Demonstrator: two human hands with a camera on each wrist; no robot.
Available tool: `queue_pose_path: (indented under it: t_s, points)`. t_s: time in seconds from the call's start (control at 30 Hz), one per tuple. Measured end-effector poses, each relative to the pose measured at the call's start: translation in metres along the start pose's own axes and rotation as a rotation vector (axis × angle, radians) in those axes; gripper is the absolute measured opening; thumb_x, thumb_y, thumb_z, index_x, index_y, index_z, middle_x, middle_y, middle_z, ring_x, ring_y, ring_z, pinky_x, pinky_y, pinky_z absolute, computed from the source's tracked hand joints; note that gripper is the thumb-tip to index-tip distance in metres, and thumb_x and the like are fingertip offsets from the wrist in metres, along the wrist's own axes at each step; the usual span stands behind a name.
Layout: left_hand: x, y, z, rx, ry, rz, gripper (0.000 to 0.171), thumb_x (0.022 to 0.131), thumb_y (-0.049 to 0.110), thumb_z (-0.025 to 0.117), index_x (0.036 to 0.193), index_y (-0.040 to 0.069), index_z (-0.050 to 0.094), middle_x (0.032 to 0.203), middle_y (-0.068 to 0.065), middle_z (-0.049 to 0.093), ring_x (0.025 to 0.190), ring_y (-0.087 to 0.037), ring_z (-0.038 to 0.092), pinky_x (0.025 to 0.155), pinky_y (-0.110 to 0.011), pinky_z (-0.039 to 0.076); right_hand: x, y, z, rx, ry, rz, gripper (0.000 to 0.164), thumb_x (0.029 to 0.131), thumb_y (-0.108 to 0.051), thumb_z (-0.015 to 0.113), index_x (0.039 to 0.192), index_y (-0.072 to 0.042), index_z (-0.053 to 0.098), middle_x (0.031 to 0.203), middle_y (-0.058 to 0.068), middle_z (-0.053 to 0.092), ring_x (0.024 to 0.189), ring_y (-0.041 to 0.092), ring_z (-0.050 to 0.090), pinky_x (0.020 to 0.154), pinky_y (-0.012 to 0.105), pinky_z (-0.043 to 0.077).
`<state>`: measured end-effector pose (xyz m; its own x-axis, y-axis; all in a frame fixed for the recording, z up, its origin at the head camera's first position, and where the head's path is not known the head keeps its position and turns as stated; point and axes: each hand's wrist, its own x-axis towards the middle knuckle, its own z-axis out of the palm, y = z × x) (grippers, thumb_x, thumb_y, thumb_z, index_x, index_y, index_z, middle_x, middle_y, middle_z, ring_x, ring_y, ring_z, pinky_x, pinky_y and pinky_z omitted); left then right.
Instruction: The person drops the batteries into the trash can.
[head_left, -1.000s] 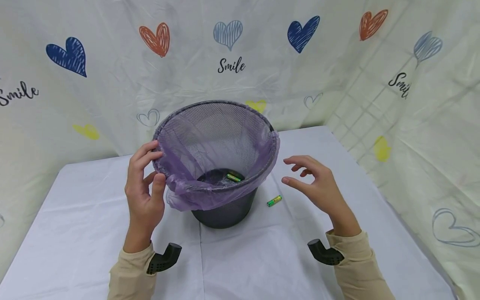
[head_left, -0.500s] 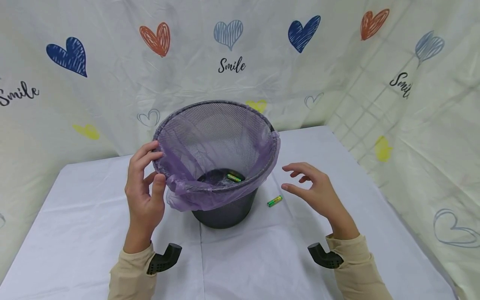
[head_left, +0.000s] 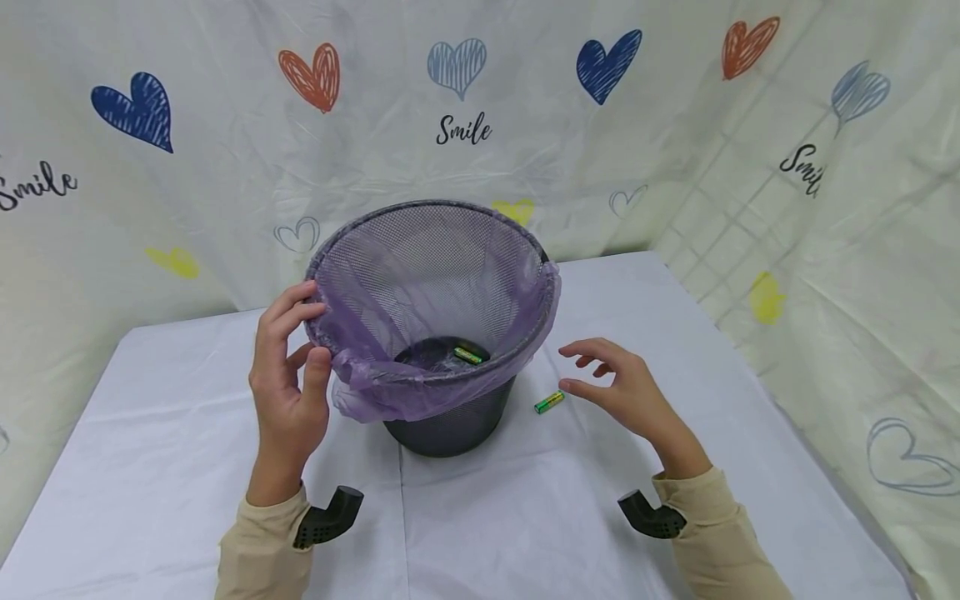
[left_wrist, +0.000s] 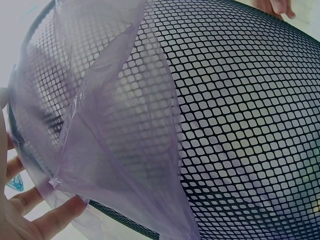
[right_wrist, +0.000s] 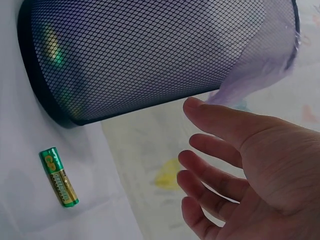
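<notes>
A black mesh wastebasket (head_left: 450,429), lined with a thin purple plastic bag (head_left: 405,398), stands tilted on the table. My left hand (head_left: 288,383) holds its rim at the left side; in the left wrist view the fingers and thumb lie at the rim and the bag (left_wrist: 117,145). Inside, at the bottom, lies a green and gold battery (head_left: 468,356); whether more lie there is hard to tell. Another battery (head_left: 550,402) lies on the cloth right of the basket. Just above and right of it is my right hand (head_left: 626,387), fingers loosely bent, thumb apart, holding nothing.
A white cloth (head_left: 480,525) covers the table, its back edge close behind the basket. Behind and to the right hangs a pale curtain (head_left: 375,150) printed with hearts and "Smile". Black camera mounts (head_left: 330,517) sit on both wrists.
My right hand has moved down and slightly left, closer to the battery on the table. The left hand, the wastebasket and both batteries have stayed in place.
</notes>
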<state>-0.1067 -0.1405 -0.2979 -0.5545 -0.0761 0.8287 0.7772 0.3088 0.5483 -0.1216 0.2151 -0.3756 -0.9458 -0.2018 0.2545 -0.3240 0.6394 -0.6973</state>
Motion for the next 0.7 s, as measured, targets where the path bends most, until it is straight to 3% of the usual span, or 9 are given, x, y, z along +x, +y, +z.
queue_pose_path:
  t_s: [0.7]
  points:
    - [0.000,0.000,0.001,-0.015,0.011,-0.004,0.059,0.091,0.041,0.051,0.109,-0.016,0.050,0.125,-0.028,0.048,0.120,-0.032,0.047,0.073,-0.009,0.049,0.000,0.019,0.012,-0.037,-0.085,0.017,0.040,0.077,-0.031,0.072,0.114,-0.017,0.062,0.112,-0.003,0.062,0.094,0.015,0.057,0.074,0.030,0.050]
